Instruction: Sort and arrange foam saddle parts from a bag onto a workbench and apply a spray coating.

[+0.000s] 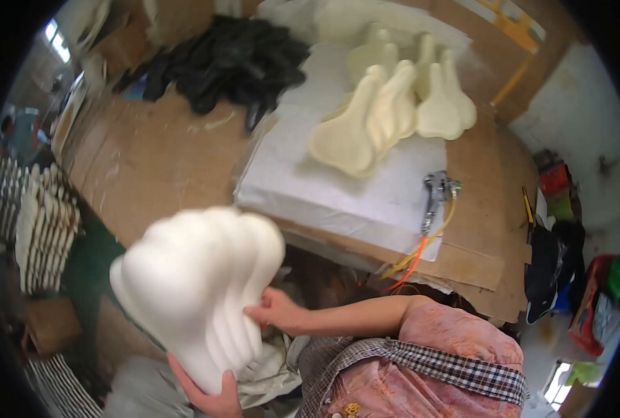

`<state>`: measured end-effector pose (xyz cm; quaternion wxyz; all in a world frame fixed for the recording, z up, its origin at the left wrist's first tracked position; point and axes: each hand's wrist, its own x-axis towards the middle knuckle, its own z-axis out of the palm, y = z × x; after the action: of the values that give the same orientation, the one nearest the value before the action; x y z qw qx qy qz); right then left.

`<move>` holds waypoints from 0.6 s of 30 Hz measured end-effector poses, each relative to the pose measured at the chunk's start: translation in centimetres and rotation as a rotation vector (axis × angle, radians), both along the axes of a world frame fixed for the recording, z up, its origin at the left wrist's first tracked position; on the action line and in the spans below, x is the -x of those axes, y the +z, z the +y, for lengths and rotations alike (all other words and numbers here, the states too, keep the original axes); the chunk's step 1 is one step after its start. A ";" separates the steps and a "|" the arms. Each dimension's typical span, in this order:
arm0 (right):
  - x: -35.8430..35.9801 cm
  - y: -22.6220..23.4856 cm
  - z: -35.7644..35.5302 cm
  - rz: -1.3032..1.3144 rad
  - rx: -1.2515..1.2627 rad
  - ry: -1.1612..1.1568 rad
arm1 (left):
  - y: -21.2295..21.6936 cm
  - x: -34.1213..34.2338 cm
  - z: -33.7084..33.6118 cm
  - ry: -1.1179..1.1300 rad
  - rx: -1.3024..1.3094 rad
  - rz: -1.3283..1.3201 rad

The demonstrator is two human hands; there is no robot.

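A stack of several white foam bicycle saddle pads (177, 272) is held in front of me at the lower left, nested one against another and tilted. My left hand (209, 397) grips the narrow lower end of the stack, its thumb on the near side. At the stack's right edge, my right hand (276, 312) is closed on the rims of the pads, fingers bent inward. More cream foam saddle pads (348, 143) lie in groups on the white-covered table (275, 191), beyond both hands.
A spray gun (435, 198) with orange and yellow hoses rests at the table's right. Black saddle covers (233, 59) are heaped at the back left. Brown cardboard (149, 160) covers the left surface. Stacked white pads (45, 226) stand far left; a red crate (592, 306) sits far right.
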<state>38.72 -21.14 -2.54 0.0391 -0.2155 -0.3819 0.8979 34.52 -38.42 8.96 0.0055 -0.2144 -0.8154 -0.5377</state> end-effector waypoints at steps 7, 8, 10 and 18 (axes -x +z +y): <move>-12.5 8.3 15.6 0.069 0.308 -0.531 | 13.7 -1.3 26.9 -0.899 0.327 0.371; -14.0 8.3 16.9 0.076 0.390 -0.586 | 14.0 -1.5 31.0 -1.000 0.378 0.397; -15.5 7.3 18.7 0.099 0.459 -0.613 | 15.7 -1.6 39.0 -1.301 0.650 0.267; -23.9 0.9 32.8 -0.079 0.188 -0.720 | 5.8 -8.3 54.6 -1.107 0.053 -0.138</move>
<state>62.65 11.67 -1.66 0.3176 -0.3731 -0.1987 0.8488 42.80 16.22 14.72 -0.3366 -0.5751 -0.5928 -0.4523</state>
